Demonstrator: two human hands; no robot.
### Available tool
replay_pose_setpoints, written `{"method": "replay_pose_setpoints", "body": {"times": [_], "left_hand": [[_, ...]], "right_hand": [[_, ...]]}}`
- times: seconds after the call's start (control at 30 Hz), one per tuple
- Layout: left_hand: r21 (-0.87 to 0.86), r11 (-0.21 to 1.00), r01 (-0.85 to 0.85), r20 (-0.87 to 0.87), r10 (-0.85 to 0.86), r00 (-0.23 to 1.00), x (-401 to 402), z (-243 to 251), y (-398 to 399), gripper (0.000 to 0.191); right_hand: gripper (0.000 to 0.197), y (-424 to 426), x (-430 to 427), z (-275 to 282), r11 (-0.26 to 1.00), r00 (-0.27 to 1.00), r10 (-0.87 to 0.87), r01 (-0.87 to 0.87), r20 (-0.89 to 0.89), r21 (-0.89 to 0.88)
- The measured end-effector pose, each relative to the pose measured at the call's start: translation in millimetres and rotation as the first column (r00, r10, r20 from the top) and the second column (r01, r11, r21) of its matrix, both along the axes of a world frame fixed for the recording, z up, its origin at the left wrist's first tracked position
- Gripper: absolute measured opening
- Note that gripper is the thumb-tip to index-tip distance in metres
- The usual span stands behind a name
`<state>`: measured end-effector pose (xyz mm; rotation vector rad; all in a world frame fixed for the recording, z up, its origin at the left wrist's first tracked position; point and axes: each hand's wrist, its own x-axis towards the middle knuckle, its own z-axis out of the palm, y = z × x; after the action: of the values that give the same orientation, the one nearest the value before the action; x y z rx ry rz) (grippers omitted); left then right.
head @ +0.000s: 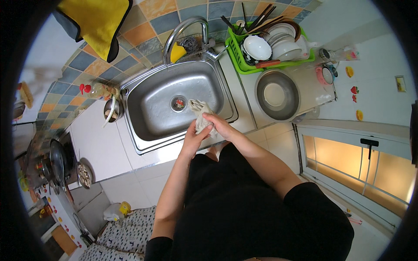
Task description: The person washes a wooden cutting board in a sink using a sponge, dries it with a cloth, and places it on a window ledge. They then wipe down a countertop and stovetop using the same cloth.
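A bunched, pale cloth (203,125) is held between both hands over the front right rim of the stainless steel sink. My left hand (195,136) grips it from the left, and my right hand (219,125) closes on it from the right. One folded end of the cloth sticks out above the basin. The sink (153,107) has bits of red and pale scraps in its drain strainer (179,103). A chrome faucet (188,24) arches over the back of the basin, with a yellow sponge (177,53) and a steel wool scourer (188,44) behind it.
Right of the sink stand a wide metal bowl (293,94) and a green dish rack (235,58) with bowls, plates and chopsticks. To the left are a small metal bowl (119,114), a bottle with a red cap (101,91), a pan (57,160) and a bowl of chopped food (85,175).
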<state>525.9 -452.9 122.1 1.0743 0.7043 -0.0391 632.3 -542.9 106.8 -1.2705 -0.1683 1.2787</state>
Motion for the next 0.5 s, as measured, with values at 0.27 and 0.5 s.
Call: {"method": "replay_pose_setpoints", "body": {"times": [0.27,0.5], "left_hand": [[0.088,0.971,-0.222,0.063,0.217,0.974,39.8,-7.6,-27.9,0.037],[0.209,0.973,-0.094,0.121,0.069,0.990,93.6,-22.5,-76.9,0.040]], "right_hand": [[0.027,-51.0,58.6,-21.4,0.948,0.938,-0.306,0.286,0.163,0.136],[0.014,-172.6,126.7,-46.8,0.865,0.752,-0.380,0.495,0.539,-0.082]]}}
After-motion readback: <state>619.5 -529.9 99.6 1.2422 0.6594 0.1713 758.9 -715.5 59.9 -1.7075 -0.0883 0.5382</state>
